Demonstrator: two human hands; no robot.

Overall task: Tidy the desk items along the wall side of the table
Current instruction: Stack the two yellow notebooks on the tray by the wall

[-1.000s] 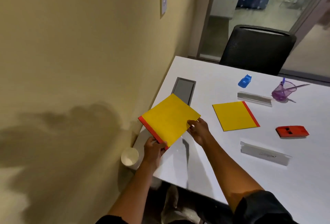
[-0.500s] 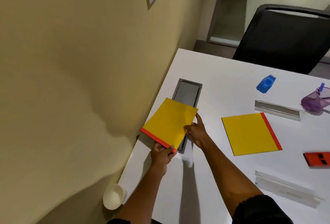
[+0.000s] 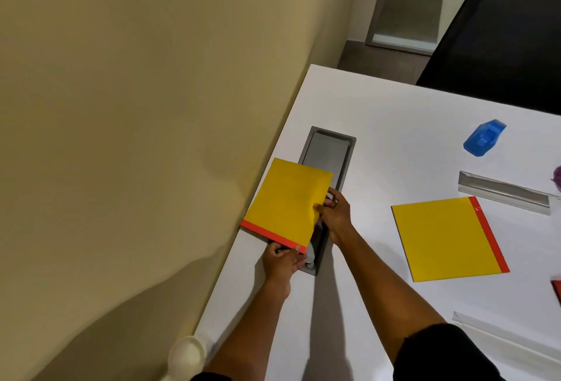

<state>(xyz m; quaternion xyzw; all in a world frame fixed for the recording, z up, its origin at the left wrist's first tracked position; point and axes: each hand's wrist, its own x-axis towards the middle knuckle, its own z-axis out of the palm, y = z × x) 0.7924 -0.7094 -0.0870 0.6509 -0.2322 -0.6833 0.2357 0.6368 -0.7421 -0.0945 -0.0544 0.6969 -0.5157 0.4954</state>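
Observation:
A yellow notebook with a red spine (image 3: pixel 288 201) hovers low over the wall-side edge of the white table (image 3: pixel 379 113), partly covering a grey recessed cable tray (image 3: pixel 329 153). My left hand (image 3: pixel 282 262) pinches its red-spine corner from below. My right hand (image 3: pixel 335 213) grips its right edge, thumb on top. A second yellow notebook with a red spine (image 3: pixel 446 238) lies flat on the table to the right.
A blue tape dispenser (image 3: pixel 484 141) and a clear acrylic strip (image 3: pixel 504 192) lie further right; another clear strip (image 3: pixel 510 338) sits near the front. A red object (image 3: pixel 557 289) and a purple item (image 3: pixel 557 177) peek in at the right edge. A black chair (image 3: pixel 501 41) stands behind; a white cup (image 3: pixel 186 356) sits low by the wall.
Both hands carried the notebook away from me and toward the wall edge, over the cable tray. The camera moved forward and tilted down.

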